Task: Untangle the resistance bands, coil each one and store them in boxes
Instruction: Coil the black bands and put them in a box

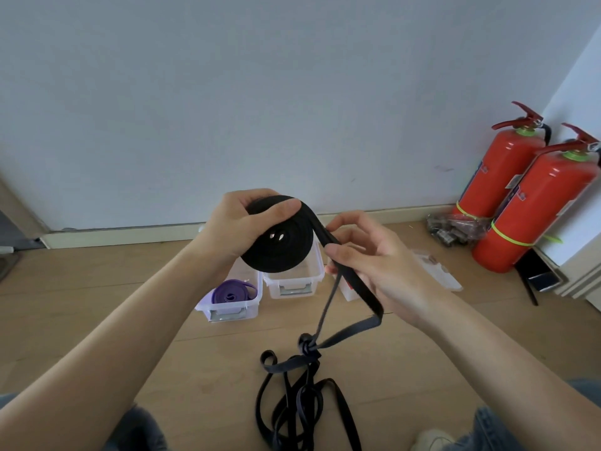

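Left hand (242, 222): grips black band coil (279, 244)
Right hand (367, 252): pinches coil's loose tail (353, 281)
Floor (97, 307): knotted band heap (302, 395); purple coil (231, 292) in box (232, 312)

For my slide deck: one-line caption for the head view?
Left hand holds coiled black rubber band; right hand feeds its knotted tail.

A bare indoor room, possibly a home or office corner, is shown. A wood-look floor (97, 288) is met by a plain pale wall (260, 92) with a white skirting board (130, 234). At two o'clock, two red fire extinguishers (520, 190) are stood against the wall.
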A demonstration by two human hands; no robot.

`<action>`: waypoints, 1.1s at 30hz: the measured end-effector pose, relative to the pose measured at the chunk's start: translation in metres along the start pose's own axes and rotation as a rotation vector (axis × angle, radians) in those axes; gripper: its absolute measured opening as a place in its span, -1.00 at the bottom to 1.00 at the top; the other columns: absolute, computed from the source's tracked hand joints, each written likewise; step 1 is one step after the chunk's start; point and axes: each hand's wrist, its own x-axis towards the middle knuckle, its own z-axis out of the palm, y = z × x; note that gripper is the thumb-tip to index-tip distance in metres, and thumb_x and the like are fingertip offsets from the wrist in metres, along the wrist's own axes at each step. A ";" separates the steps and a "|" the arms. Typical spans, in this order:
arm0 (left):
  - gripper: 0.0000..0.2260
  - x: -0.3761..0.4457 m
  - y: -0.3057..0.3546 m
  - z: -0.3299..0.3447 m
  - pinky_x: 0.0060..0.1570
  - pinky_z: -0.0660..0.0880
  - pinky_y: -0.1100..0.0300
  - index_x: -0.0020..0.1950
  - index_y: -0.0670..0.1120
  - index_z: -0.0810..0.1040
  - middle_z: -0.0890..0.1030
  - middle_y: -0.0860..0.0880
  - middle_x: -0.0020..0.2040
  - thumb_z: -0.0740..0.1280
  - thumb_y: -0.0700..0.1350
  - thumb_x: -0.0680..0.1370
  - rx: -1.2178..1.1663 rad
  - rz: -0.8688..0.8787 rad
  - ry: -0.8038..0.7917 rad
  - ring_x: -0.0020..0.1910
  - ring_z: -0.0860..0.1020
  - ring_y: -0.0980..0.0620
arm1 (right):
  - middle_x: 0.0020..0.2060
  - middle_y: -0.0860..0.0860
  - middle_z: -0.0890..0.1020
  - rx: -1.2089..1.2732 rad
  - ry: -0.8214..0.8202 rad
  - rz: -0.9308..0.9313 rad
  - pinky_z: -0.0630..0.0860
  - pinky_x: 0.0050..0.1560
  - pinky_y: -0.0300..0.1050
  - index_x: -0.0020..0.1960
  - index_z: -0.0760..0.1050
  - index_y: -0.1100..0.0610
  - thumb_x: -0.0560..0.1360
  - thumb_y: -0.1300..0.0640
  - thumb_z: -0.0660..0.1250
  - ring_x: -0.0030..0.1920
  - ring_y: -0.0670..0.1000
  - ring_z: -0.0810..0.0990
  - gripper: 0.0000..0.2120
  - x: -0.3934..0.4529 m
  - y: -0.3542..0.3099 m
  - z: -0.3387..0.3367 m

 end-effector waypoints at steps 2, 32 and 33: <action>-0.90 0.000 0.000 0.002 -0.29 0.51 0.29 -0.24 -0.04 0.63 0.63 0.01 -0.33 0.39 -0.05 0.45 0.003 0.027 0.043 -0.31 0.57 0.09 | -0.26 -0.07 0.57 -0.014 0.011 -0.020 0.58 -0.09 -0.04 -0.02 0.50 0.00 0.47 0.20 0.36 -0.26 0.02 0.59 -0.85 0.000 0.001 0.004; -0.95 -0.003 -0.010 0.016 -0.21 0.52 0.40 -0.12 0.01 0.63 0.65 0.09 -0.24 0.38 -0.11 0.49 0.139 0.037 0.020 -0.26 0.59 0.26 | -0.28 0.00 0.68 -0.092 0.015 0.068 0.57 -0.23 -0.23 0.01 0.48 0.06 0.46 0.14 0.37 -0.28 0.01 0.66 -0.85 -0.001 0.000 0.001; -0.94 -0.002 -0.010 0.016 -0.20 0.52 0.40 -0.12 0.03 0.63 0.65 0.12 -0.25 0.38 -0.12 0.49 0.130 0.056 0.053 -0.25 0.59 0.26 | -0.27 0.02 0.69 -0.076 0.008 0.073 0.59 -0.21 -0.21 0.03 0.47 0.06 0.46 0.14 0.37 -0.28 0.02 0.67 -0.84 -0.001 0.001 0.002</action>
